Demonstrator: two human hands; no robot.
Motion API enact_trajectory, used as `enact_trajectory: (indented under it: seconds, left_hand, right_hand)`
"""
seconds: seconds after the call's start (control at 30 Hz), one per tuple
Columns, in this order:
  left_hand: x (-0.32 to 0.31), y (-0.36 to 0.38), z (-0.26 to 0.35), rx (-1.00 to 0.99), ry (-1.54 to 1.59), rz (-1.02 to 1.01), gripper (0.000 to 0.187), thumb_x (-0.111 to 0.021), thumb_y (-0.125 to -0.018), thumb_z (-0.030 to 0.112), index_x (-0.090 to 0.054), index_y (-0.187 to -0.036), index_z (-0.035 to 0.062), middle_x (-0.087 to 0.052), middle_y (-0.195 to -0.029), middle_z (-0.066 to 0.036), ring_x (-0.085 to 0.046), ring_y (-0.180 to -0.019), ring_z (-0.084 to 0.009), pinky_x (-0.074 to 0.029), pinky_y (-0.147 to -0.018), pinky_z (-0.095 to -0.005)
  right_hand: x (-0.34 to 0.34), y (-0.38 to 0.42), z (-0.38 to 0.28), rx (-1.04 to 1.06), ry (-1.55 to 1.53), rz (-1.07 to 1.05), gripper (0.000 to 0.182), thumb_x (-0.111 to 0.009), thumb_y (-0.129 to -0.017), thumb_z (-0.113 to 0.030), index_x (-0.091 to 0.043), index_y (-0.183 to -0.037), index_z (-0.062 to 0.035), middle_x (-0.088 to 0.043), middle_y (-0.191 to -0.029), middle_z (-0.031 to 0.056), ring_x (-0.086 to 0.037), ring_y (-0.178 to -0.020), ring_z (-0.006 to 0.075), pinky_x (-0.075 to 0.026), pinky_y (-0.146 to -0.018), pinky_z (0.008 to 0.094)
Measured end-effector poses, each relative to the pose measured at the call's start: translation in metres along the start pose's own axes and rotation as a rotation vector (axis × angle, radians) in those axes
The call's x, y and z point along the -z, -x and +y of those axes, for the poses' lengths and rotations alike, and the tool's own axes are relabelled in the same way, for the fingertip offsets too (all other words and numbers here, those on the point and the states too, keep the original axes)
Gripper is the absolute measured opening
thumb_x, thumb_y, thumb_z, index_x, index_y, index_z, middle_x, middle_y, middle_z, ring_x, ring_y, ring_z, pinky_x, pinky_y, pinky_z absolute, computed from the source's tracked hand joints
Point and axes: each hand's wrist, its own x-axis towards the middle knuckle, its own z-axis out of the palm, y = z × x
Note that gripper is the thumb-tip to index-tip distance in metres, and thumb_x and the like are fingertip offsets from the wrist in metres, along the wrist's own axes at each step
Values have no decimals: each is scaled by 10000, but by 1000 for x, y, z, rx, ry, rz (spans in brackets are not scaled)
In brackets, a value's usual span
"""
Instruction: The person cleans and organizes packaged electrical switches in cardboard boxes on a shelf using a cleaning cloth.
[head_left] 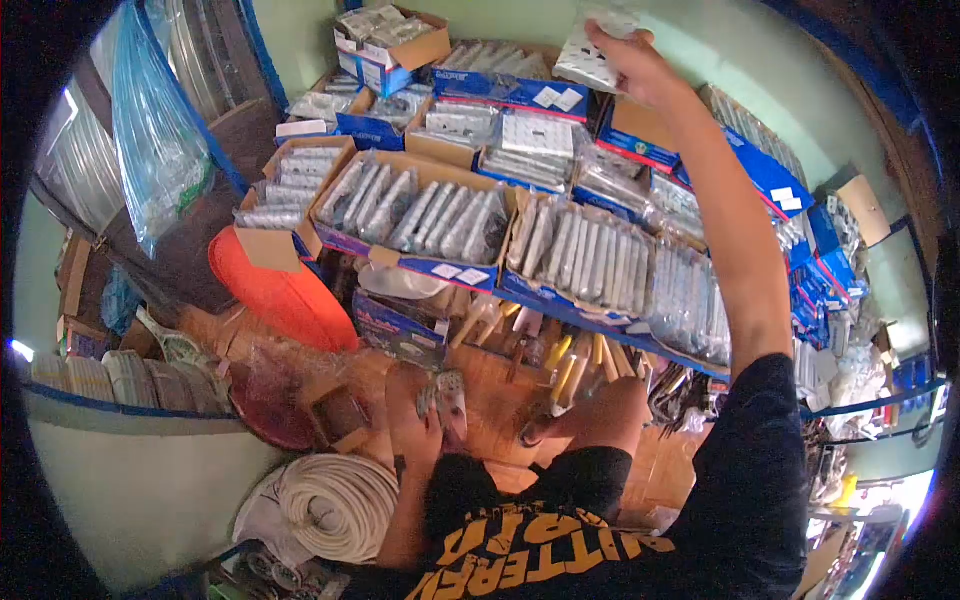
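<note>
At the back of the stacked boxes, my right hand [635,65] is stretched far out. Its fingers close on a flat white plate with small dark slots [585,58], partly in clear plastic, above the rear boxes. Down by my lap, my left hand [428,425] is closed on a narrow whitish wrapped packet [453,400], whose kind I cannot make out. Between the hands, open blue cartons [450,270] hold rows of plastic-wrapped flat pieces [450,215]. A white slotted plate [537,135] lies on top of one stack.
An orange-red plastic chair or stool [285,290] stands left of the cartons. A coil of white cable [335,505] lies at lower left. Under the front cartons are yellow-handled tools [570,370]. Blue plastic sheeting [155,120] hangs at upper left. More boxes [830,260] pile up at right.
</note>
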Motion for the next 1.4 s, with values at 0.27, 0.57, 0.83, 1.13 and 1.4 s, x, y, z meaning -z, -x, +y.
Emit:
enact_trajectory:
  seconds: [0.27, 0.57, 0.83, 1.13, 1.4]
  left_hand:
    - [-9, 15, -18, 86, -74, -155, 391, -584, -861, 306, -573, -1056, -32, -593, -821, -245, -569, -749, -439, -449, -693, -512]
    - [-27, 25, -39, 395, -150, -373, 411, -588, -850, 340, -556, -1071, -5, -619, -813, -254, -610, -751, -414, -479, -652, -491]
    - [-17, 18, -30, 205, -116, -287, 396, -624, -829, 291, -554, -1079, -8, -629, -783, -221, -614, -691, -407, -487, -615, -475]
    - [-22, 13, -28, 9, -224, -54, 302, -644, -833, 284, -555, -872, -3, -589, -682, -206, -581, -600, -406, -464, -556, -482]
    - [-16, 15, -28, 69, -135, -106, 328, -635, -846, 297, -549, -892, -16, -587, -681, -211, -589, -612, -405, -459, -555, -478]
  right_hand:
    - [-31, -111, 33, -41, 603, 188, 662, -659, -834, -319, -235, -1208, 23, -619, -843, 150, -611, -543, 201, -545, -430, 332]
    - [-31, -146, 30, -61, 906, 18, 302, -636, -812, -294, -604, -912, -11, -655, -733, 124, -650, -557, 214, -550, -436, 320]
    - [-57, -119, 69, 100, 1249, 212, 554, -599, -824, -552, -667, -1001, -32, -654, -1106, 196, -648, -1019, 303, -511, -879, 458]
    - [-54, -139, 74, -43, 1537, -81, 800, -403, -803, -740, -521, -1324, -145, -537, -1332, 142, -532, -1214, 280, -442, -949, 425]
    - [-64, -116, 80, 766, 1802, -36, 416, -558, -879, -205, -538, -1284, -297, -514, -1240, 64, -574, -1090, 232, -412, -921, 433]
